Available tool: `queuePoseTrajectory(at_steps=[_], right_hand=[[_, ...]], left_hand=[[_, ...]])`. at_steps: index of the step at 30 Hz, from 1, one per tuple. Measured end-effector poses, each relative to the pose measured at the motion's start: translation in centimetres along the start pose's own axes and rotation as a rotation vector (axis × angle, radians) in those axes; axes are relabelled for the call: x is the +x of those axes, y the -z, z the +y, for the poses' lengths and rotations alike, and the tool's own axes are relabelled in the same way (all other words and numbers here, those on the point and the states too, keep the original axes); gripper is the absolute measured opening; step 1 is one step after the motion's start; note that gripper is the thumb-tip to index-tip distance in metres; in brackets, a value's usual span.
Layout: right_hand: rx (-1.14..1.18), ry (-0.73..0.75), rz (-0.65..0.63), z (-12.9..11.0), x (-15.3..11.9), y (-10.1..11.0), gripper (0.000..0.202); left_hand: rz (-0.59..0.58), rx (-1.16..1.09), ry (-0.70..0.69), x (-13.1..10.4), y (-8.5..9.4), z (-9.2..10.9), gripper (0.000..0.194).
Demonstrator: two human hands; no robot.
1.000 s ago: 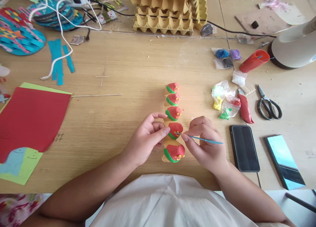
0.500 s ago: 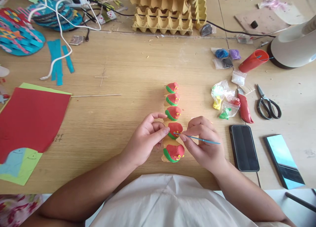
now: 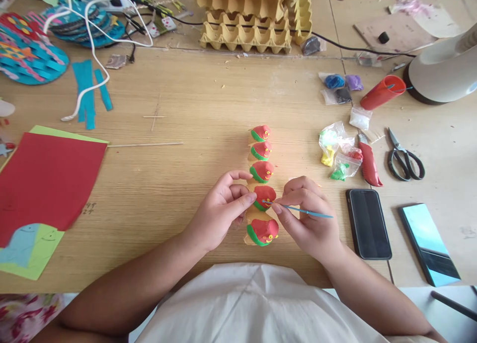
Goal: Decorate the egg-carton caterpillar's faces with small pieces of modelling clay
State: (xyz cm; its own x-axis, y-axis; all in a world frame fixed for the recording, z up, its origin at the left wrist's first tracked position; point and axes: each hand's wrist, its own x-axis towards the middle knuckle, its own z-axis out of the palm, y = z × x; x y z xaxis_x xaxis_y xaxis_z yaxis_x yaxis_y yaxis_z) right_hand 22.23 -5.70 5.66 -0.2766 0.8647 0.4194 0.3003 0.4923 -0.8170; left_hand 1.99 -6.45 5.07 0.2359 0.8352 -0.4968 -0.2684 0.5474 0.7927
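A strip of egg carton (image 3: 250,188) lies lengthwise in front of me, its several cups covered with red and green clay and small yellow details. My left hand (image 3: 228,204) grips the strip from the left side, thumb on the red clay of the second-nearest cup. Between the thumb and fingers of my right hand (image 3: 307,216) is a thin blue clay tool (image 3: 311,213). Its tip meets the red face of that same cup, close to the yellow bits. The fingers of my left hand are partly hidden behind the strip.
To the right lie bagged clay (image 3: 340,171), a red-handled knife (image 3: 368,161), scissors (image 3: 400,154) and two phones (image 3: 368,223). A red cup (image 3: 383,92) stands farther back. Egg trays (image 3: 246,32) line the far side. Red paper (image 3: 52,179) and a thin stick (image 3: 145,144) lie left.
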Motion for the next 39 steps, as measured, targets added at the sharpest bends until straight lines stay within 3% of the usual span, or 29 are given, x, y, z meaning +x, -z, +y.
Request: queuePoseTrajectory(at_steps=[28,39], right_hand=[[0.037,-0.029,0.008,0.0,-0.2,0.1,0.016],[0.521,-0.43,0.184,1.6,-0.2,-0.2,0.01]], left_hand=[[0.014,-0.023,-0.01,0.1,0.0,0.0,0.037],[0.096,-0.036,-0.012,1.1,0.4,-0.3,0.039]])
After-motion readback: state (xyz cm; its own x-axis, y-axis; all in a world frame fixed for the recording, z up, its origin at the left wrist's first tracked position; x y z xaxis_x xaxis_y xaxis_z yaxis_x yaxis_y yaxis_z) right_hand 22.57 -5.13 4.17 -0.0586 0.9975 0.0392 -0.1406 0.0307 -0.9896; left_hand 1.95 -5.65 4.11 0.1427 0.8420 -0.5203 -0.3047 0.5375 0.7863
